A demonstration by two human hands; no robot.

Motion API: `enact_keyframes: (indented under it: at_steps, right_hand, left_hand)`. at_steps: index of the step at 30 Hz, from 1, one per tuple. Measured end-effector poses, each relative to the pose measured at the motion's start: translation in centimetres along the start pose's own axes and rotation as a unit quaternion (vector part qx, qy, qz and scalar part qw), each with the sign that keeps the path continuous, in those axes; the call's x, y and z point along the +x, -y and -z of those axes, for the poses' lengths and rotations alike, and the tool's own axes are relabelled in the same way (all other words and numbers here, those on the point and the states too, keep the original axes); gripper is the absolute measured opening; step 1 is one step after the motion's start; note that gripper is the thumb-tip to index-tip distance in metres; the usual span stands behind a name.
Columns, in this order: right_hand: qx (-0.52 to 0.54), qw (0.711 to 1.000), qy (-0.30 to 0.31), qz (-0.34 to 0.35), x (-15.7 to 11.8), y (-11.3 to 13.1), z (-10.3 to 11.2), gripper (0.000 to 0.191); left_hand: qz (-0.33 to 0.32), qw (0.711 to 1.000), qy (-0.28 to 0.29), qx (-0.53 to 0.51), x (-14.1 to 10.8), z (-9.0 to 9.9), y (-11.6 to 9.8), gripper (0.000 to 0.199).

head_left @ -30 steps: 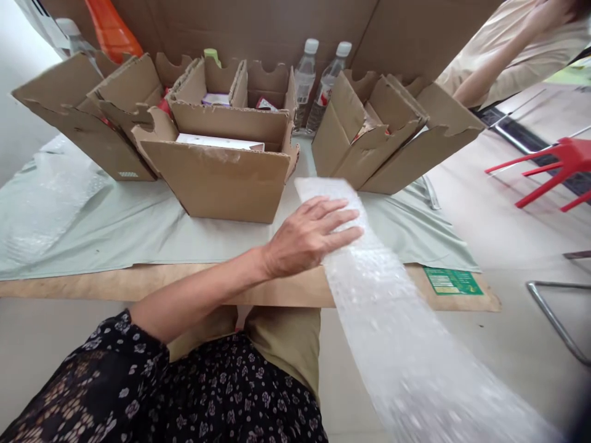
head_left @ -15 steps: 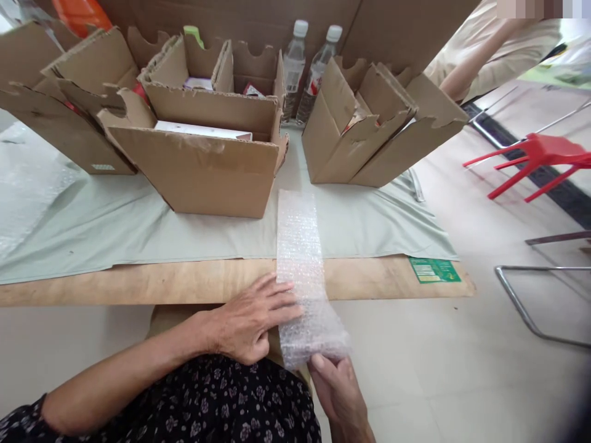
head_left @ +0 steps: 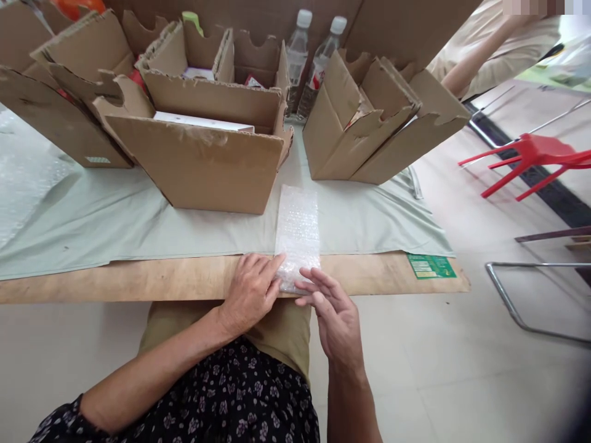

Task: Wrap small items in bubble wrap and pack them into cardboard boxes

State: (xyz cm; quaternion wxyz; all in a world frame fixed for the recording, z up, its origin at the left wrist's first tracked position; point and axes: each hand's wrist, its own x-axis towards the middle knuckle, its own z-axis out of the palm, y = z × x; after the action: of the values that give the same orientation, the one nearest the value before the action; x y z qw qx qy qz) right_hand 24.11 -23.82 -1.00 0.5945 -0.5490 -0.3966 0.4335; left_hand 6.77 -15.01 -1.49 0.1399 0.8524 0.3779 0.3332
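Observation:
A strip of bubble wrap (head_left: 298, 224) lies lengthwise on the green cloth (head_left: 203, 237), its near end at the wooden table edge (head_left: 175, 277). My left hand (head_left: 252, 286) rests on the wood with its fingertips on the left side of the strip, fingers spread a little. At the strip's near right corner is my right hand (head_left: 335, 311), its fingers apart and slightly bent, with nothing held in it. The strip's near end is partly hidden by my fingers.
Cardboard boxes (head_left: 198, 166) with white and red items stand behind, and more boxes (head_left: 341, 141) are at the right. Two bottles (head_left: 297, 58) stand between them. Loose bubble wrap (head_left: 28, 172) lies at left. A red stool (head_left: 545, 151) and a person's arm (head_left: 480, 55) are at right.
The near end of the bubble wrap, which hung below the table edge, now lies folded up at the edge. My right hand has moved up and opened; my left hand has moved up slightly.

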Motion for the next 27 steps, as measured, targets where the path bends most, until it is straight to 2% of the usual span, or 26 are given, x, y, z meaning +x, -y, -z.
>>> enact_keyframes:
  at_steps: [2, 3, 5, 7, 10, 13, 15, 19, 23, 27]
  right_hand:
    - [-0.150, 0.985, -0.027, 0.086, -0.5, 0.2, 0.3, 0.027]
    - [-0.234, 0.962, -0.034, 0.137, -0.6, 0.3, 0.5, 0.029]
    - [-0.381, 0.897, -0.025, 0.225, -0.3, 0.0, 0.9, 0.035]
    - [-0.470, 0.842, 0.007, 0.267, 0.2, -0.4, 1.2, 0.037]
    - [-0.519, 0.805, 0.040, 0.286, 1.0, -1.1, 1.6, 0.028]
    - [-0.510, 0.799, 0.036, 0.317, 1.4, -0.9, 1.8, 0.022]
    - [-0.491, 0.808, 0.036, 0.323, 1.6, -0.3, 1.7, 0.021]
    - [-0.454, 0.839, 0.032, 0.299, 2.2, 0.6, 1.5, 0.016]
    - [-0.421, 0.866, -0.012, 0.270, 3.8, -0.1, 1.0, 0.015]
    - [-0.405, 0.869, -0.057, 0.280, 4.6, -0.6, 0.5, 0.017]
  left_hand:
    - [-0.010, 1.000, 0.016, 0.015, 0.3, 0.0, 0.2, 0.028]
    - [-0.014, 0.999, 0.024, 0.022, 0.4, 0.1, 0.2, 0.024]
    - [-0.017, 0.999, 0.036, 0.035, 0.8, 0.3, 0.2, 0.020]
    - [-0.015, 0.998, 0.036, 0.043, 0.9, 0.7, 0.1, 0.019]
    - [-0.044, 0.998, 0.029, 0.018, 0.5, 1.4, -0.2, 0.024]
    - [-0.087, 0.995, 0.044, -0.017, -0.2, 1.7, -0.4, 0.028]
    - [-0.085, 0.995, 0.041, -0.034, -0.6, 1.7, -0.3, 0.023]
    - [-0.036, 0.996, -0.004, -0.078, -0.6, 1.5, -0.4, 0.019]
    - [0.027, 0.994, -0.036, -0.100, -0.3, 1.3, -0.4, 0.017]
    - [0.048, 0.995, -0.047, -0.072, 0.2, 0.8, 0.0, 0.012]
